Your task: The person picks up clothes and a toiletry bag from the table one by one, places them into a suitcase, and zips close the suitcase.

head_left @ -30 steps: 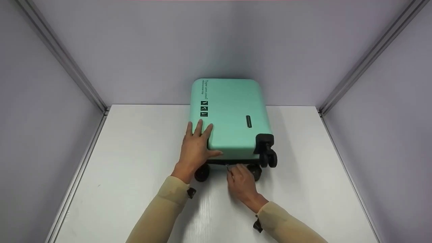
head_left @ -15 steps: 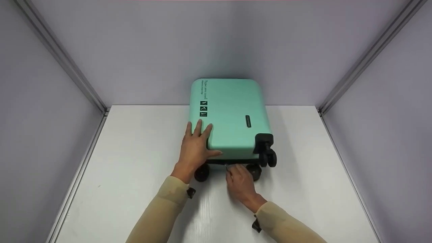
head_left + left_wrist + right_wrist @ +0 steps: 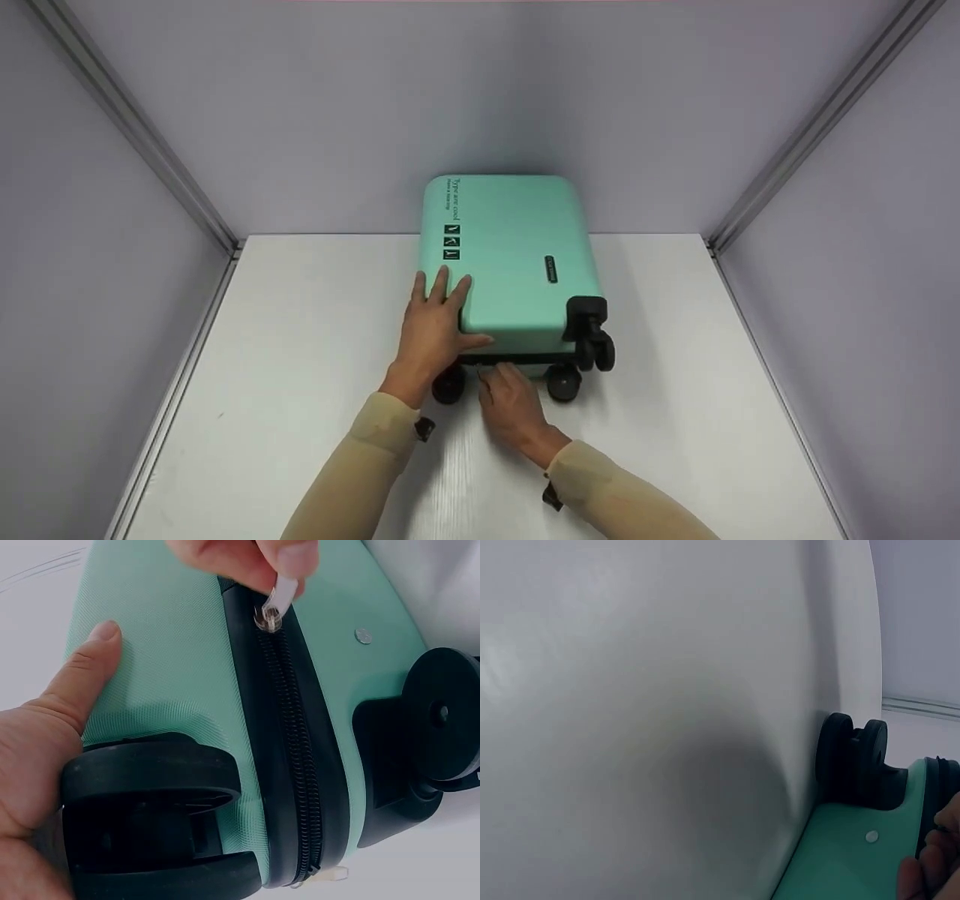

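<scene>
A mint-green suitcase (image 3: pixel 517 247) lies flat, its wheeled end facing me. My left hand (image 3: pixel 431 334) rests on its near left corner, fingers spread over the top shell and thumb along the end. At that end my right hand (image 3: pixel 514 405) pinches a metal zipper pull (image 3: pixel 282 597), seen close in the left wrist view. Behind the slider the zipper teeth (image 3: pixel 296 757) run down a black band. A second pull (image 3: pixel 330 874) hangs at the band's lower end. In the right wrist view, only curled fingers (image 3: pixel 934 866) show at the edge.
Black caster wheels (image 3: pixel 596 349) jut from the suitcase's near end, one beside each hand. Underneath is a white tabletop (image 3: pixel 315 315). Grey panels stand around it, with the back wall (image 3: pixel 337 120) right behind the suitcase.
My right hand has slid left along the suitcase's near end with the zipper pull, uncovering the lower right wheel. The left hand stays in place.
</scene>
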The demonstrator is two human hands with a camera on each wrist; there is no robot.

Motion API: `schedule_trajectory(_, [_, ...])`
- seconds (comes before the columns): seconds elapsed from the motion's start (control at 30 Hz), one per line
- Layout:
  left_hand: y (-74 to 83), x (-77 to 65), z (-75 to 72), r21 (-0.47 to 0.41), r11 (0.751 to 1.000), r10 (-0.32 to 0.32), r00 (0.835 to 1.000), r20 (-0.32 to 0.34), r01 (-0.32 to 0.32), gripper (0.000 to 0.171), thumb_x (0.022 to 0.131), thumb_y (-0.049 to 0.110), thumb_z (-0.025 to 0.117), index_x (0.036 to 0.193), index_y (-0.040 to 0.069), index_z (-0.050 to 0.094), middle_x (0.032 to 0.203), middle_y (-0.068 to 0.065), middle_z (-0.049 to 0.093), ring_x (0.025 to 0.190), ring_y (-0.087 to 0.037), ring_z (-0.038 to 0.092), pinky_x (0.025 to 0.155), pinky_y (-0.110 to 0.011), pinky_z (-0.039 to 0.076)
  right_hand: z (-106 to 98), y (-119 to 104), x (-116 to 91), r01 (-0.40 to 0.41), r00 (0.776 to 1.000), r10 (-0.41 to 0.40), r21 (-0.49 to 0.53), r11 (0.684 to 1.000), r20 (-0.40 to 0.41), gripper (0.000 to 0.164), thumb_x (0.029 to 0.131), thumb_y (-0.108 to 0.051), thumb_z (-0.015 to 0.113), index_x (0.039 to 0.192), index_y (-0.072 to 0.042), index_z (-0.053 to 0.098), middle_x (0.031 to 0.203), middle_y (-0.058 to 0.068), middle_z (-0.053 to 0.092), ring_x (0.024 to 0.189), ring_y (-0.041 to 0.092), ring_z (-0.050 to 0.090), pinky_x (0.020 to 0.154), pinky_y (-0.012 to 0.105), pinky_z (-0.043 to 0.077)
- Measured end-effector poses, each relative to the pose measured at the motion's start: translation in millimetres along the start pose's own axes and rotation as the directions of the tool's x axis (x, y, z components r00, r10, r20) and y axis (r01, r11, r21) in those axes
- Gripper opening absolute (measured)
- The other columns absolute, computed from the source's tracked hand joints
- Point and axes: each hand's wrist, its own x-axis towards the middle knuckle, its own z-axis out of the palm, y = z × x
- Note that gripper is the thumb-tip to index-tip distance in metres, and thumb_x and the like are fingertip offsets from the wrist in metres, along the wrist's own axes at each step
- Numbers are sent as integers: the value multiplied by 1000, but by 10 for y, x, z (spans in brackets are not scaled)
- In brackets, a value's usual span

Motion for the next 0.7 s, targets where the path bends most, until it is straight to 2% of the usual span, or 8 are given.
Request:
schedule_trajectory(0.17, [-4,-1,5,2,1000,11,1000,-13,-11,112,70,64,92,162,22,45,172,-17,32,159,-51,21,121,-61,36,43,-69,42,4,1000,-3,-24,1000,25,4,95,-9,73,95,-5,74,91,8,65,83,24,64,68,38,57])
schedule_trajectory(0.5, [-24,-7,6,-4,1000,22,999,-24,-22,111,70,64,91,162,22,45,171,-18,32,158,-52,21,121,-61,36,91,-158,98,5,999,-4,-32,999,43,7,95,-11,76,88,-10,74,91,6,67,85,22,65,69,36,57])
schedule_trajectory(0.6, [-22,-11,7,-9,1000,24,999,-26,-24,111,71,63,91,162,21,45,171,-18,32,158,-52,21,120,-62,37,91,-175,108,-12,998,13,-24,1000,68,2,95,-10,75,94,-8,76,95,7,68,86,22,65,70,37,58])
schedule_trajectory(0.7, [-22,-13,11,-5,1000,28,999,-30,-29,111,71,63,92,162,21,45,171,-18,33,157,-53,22,119,-63,38,61,-173,113,-30,993,32,-13,999,114,10,97,-11,74,106,-7,77,103,9,69,92,24,67,73,39,59])
